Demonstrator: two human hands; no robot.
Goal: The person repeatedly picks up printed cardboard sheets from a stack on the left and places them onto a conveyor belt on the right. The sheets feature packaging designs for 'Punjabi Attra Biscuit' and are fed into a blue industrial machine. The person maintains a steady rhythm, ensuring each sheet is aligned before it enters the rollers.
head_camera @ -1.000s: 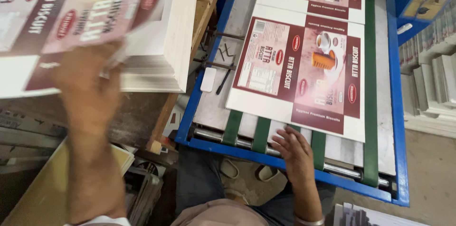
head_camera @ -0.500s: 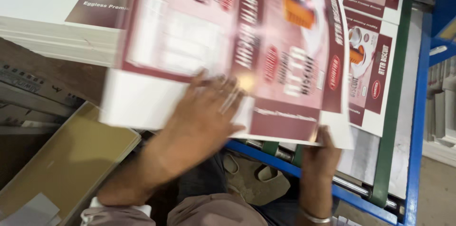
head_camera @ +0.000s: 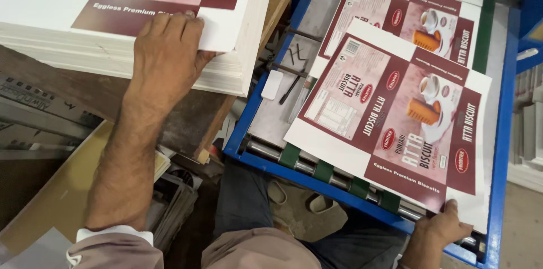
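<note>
Two hands on printed carton sheets, one at the stack and one at the blue feeder tray.

From my remote seat I see my left hand (head_camera: 167, 48) lying flat and open, fingers spread on the top sheet at the near corner of the stack of printed sheets (head_camera: 113, 37), which sits just left of the blue feeder tray (head_camera: 498, 150). My right hand (head_camera: 444, 229) is at that tray's near edge, its grip closed as a pinch on the near corner of the maroon-and-white printed sheet (head_camera: 396, 116). That sheet lies flat on the tray, across its green belts (head_camera: 323, 170). A second printed sheet (head_camera: 407, 14) lies farther up the tray, partly under the first. Below the tray's near edge I see a sandal (head_camera: 294, 212) on the floor.
</note>
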